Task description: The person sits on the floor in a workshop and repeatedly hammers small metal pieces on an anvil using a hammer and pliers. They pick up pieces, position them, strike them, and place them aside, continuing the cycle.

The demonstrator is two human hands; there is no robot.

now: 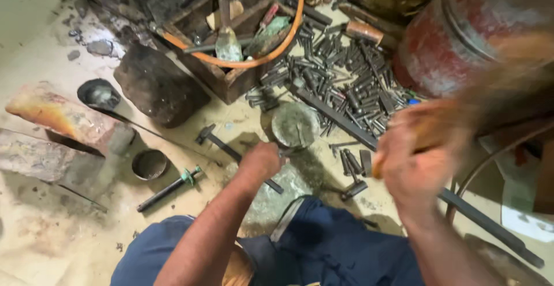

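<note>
Nearest the camera, dark blue trouser legs (pixel 323 251) are filling the bottom of the view, with both bare forearms reaching out over them. The right hand (pixel 412 159) is blurring with motion, its fingers curling closed around a pale brown wooden handle (pixel 404 145), which is running through the fist and sticking out toward the upper right, where it is dissolving into blur; what sits at its far end cannot be told. The left hand (pixel 261 160) is lying lower and further forward, fingers folding shut at the rim of a round, dull green-grey metal disc (pixel 295 124), though what exactly they are pinching is hidden under the knuckles. The disc is sitting just beyond those fingers, resting on a worn greenish stone slab (pixel 271 196). A small black hammer with a dark shaft (pixel 231 150) is lying just left of the left hand, its shaft passing beneath the wrist. Further left, a thin dark rod with a green collar (pixel 170 188) and a small round metal cup (pixel 149 164) are resting on the sandy floor (pixel 52 240). Beyond the disc, a heap of dark steel punches (pixel 346 78) is spreading out, a rough wooden box (pixel 219 38) is standing with an orange hose (pixel 277 49) looping over it, and a rusty red cylinder (pixel 456 38) is rising at the upper right.
</note>
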